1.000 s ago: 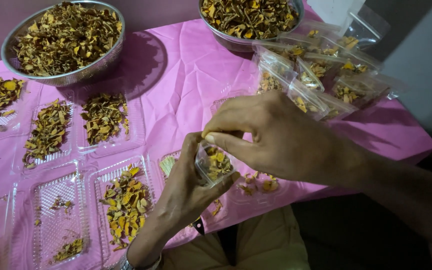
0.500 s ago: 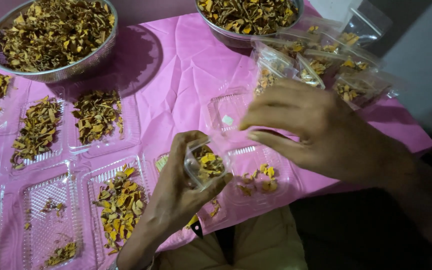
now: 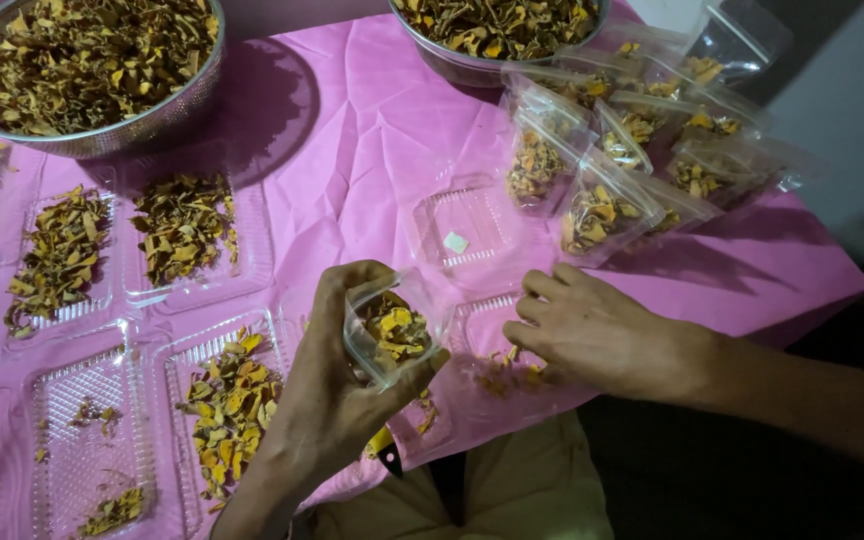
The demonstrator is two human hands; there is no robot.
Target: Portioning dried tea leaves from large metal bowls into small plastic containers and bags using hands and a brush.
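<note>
My left hand (image 3: 327,400) grips a small clear plastic bag (image 3: 389,337) partly filled with dried yellow-brown petals, holding it upright just above the table's near edge. My right hand (image 3: 597,335) rests palm down on an open clear plastic tray (image 3: 482,330) that holds a few loose petals (image 3: 512,375); its fingers curl over them, and whether it pinches any I cannot tell. The pink tablecloth (image 3: 352,130) lies under everything.
Two steel bowls of dried petals stand at the back left (image 3: 87,65) and back centre (image 3: 497,30). Several filled clear bags (image 3: 632,150) are piled at the right. Clear trays with petals (image 3: 182,230) cover the left. An empty tray (image 3: 462,230) lies mid-table.
My right hand has left the bag's mouth and dropped to the right onto the open tray. My left hand keeps the bag, now a little lower and tilted.
</note>
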